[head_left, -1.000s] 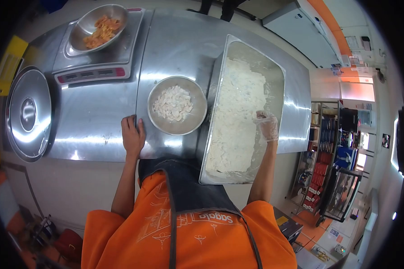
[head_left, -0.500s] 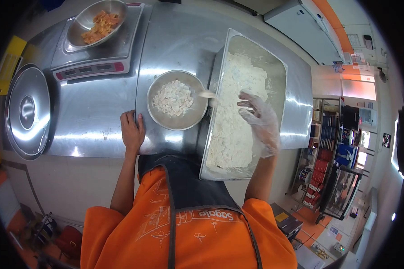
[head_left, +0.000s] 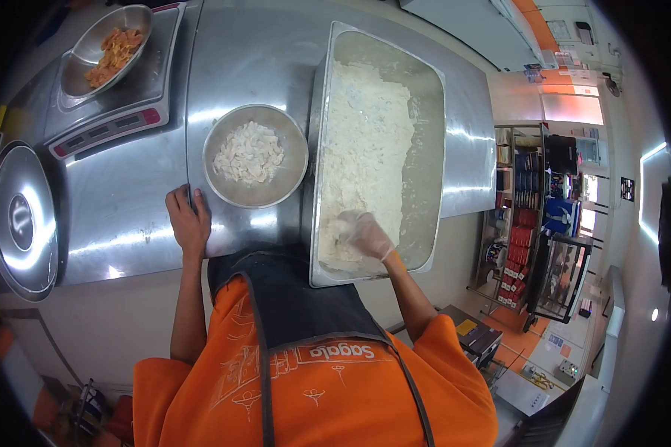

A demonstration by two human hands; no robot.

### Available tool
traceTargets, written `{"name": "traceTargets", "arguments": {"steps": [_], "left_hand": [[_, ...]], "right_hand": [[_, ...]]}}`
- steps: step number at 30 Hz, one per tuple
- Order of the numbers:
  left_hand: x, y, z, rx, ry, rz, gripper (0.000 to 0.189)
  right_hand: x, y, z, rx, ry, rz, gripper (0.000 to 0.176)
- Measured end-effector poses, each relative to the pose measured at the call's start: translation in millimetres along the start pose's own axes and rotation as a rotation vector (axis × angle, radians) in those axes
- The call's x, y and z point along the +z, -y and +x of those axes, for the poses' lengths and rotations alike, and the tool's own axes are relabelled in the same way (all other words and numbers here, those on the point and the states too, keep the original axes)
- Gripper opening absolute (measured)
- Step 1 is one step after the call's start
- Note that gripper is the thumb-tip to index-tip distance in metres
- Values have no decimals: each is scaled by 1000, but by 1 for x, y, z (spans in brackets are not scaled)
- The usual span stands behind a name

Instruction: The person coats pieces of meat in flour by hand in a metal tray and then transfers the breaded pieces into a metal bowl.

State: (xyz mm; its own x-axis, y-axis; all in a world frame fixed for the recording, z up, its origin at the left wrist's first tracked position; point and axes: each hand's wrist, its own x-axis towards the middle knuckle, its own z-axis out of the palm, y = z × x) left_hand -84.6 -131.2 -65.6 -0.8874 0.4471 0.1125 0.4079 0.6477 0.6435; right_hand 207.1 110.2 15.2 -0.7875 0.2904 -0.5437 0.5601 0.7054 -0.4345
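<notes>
My right hand (head_left: pixel 367 235), in a clear plastic glove, is down in the white flour (head_left: pixel 369 141) at the near end of a deep metal pan (head_left: pixel 425 171). Its fingers are smeared by motion and partly hidden in the flour, so what they hold cannot be made out. To the left of the pan stands a steel bowl (head_left: pixel 291 160) with flour-coated pieces (head_left: pixel 247 153) heaped in it. My bare left hand (head_left: pixel 189 223) rests on the table's front edge, fingers apart and holding nothing, just left of the bowl.
A digital scale (head_left: pixel 112 132) at the back left carries a tilted steel bowl (head_left: pixel 142 37) of orange-brown marinated pieces (head_left: pixel 116 56). A large round metal lid (head_left: pixel 22 223) lies at the table's left end. Shelving (head_left: pixel 522 216) stands off to the right.
My right hand has moved from above the middle of the pan down into the flour near me. A blurred pale piece between pan and bowl is gone from the air. The view has shifted.
</notes>
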Motion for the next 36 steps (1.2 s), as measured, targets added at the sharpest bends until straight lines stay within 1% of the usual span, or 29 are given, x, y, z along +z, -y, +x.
{"name": "traceTargets", "arguments": {"steps": [1,2,3,5,6,8,12,14,15,17,20,24,26,27,29,30,32,33,35,36], "left_hand": [[0,0,0,-2,1,-3,32],[0,0,0,-6,3,-4,33],[1,1,-1,-5,4,-4,33],[3,4,-1,17,-7,19,32],[2,3,-1,24,-3,15,32],[0,0,-1,15,5,7,32],[0,0,-1,8,4,6,32],[1,1,-1,7,8,6,33],[0,1,-2,6,9,5,33],[1,1,-1,-2,8,8,33],[1,1,-1,-6,13,7,33],[0,1,-1,-14,16,4,33],[1,2,-1,0,5,12,33],[2,2,0,-2,4,13,33],[2,3,-1,-7,9,14,33],[2,3,-1,-7,11,14,33],[1,2,-1,-1,8,18,33],[1,2,-1,-1,10,18,33],[2,2,0,5,8,14,34],[2,2,0,4,7,13,34]], "right_hand": [[-17,5,-2,173,-62,303,56],[-25,1,-1,101,-243,369,48],[-28,-7,-2,102,-244,370,48],[-33,-29,-9,199,-431,813,42],[-42,-35,-11,203,-439,815,42],[-65,-42,-13,209,-498,245,40],[-85,-59,-23,210,-517,232,36],[-85,-76,-22,68,-528,207,30],[-88,-72,-24,69,-527,206,30],[-99,-55,-25,204,-503,569,23],[-100,-54,-23,262,-526,504,20],[-96,-63,-17,217,-525,551,18],[-93,-67,-15,212,-581,434,17],[-96,-66,-14,210,-579,434,17],[-101,-65,-11,14,-643,-208,19],[-101,-66,-9,17,-642,-207,19],[-98,-68,0,9,-616,-426,24],[-93,-68,7,10,-615,-426,24],[-76,-63,24,109,-510,-246,25],[-64,-57,34,108,-510,-247,25]]}}
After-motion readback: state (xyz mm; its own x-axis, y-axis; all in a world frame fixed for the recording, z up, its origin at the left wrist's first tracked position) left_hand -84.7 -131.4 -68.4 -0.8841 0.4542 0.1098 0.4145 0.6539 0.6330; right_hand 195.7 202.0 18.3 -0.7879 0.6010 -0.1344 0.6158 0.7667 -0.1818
